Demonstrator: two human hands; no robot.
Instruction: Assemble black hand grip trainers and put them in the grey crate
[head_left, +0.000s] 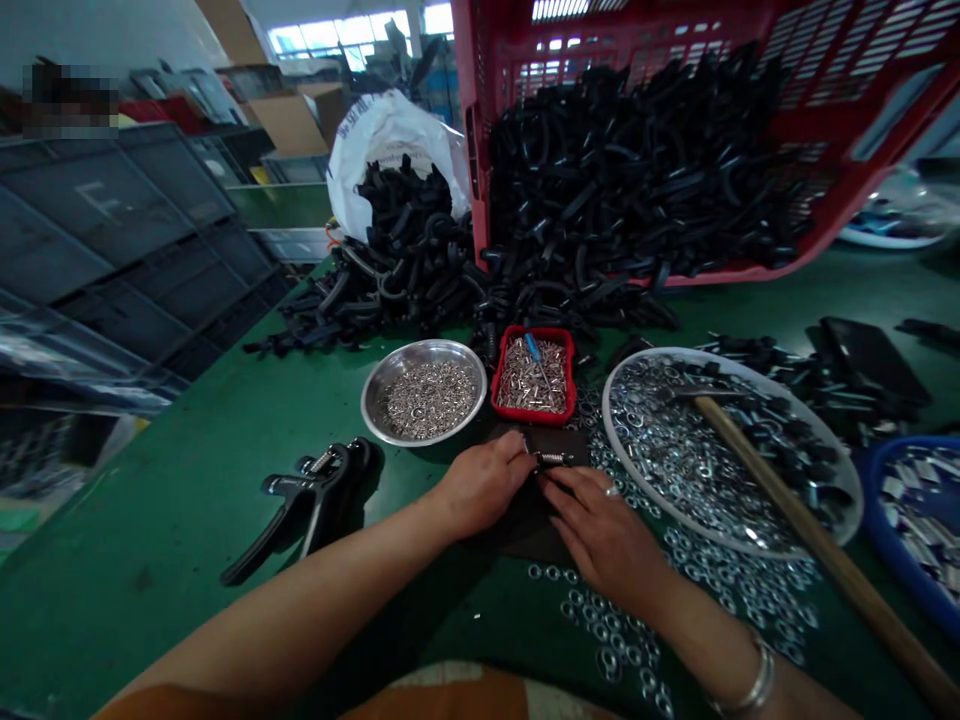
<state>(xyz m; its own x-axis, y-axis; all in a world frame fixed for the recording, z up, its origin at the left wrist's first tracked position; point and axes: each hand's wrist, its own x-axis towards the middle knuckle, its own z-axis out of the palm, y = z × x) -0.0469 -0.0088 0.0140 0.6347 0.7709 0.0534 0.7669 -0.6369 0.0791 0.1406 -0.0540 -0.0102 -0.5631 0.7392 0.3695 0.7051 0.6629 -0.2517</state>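
Over a dark mat [525,535] in front of me, my left hand [484,487] is closed around a small dark part with a silver spring [553,459]. From the right, my right hand [606,530] presses its fingertips against the same piece; those fingers are bent and close together. Most of the part is hidden by my fingers. To the left lies an assembled black hand grip strengthener [296,505], its spring showing near the top. Loose metal rings [611,640] are scattered beside and below my right forearm.
Ahead stand a steel bowl [369,405] of tiny metal pieces and a red box [572,375] of pins with a blue screwdriver [532,347]. A hammer [780,500] lies across a white tray [609,420]. A red crate [478,150] and piled black handles [420,285] stand behind.
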